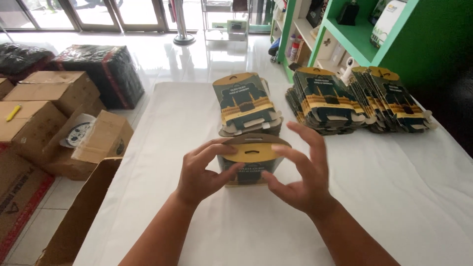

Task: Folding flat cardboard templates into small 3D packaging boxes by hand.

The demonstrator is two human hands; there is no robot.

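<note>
The left hand (199, 170) pinches the little green and gold box (251, 160) on the white table (394, 197). The right hand (300, 170) is open, fingers spread beside it. Best to press the tabs gently so the thin card stays flat.

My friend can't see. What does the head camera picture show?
Two hands, left hand and right hand, hold a small green-and-yellow carton on a white table. Flat cartons lie stacked behind.

Small green-and-yellow printed cardboard carton (251, 160), mid-frame: smooth, slight sheen. White table covering (384, 187): matt, faintly creased, cloth or paper, can't tell. Brown corrugated cardboard boxes (54, 93), left: rough matt. White floor tiles (197, 59), top: glossy.
</note>
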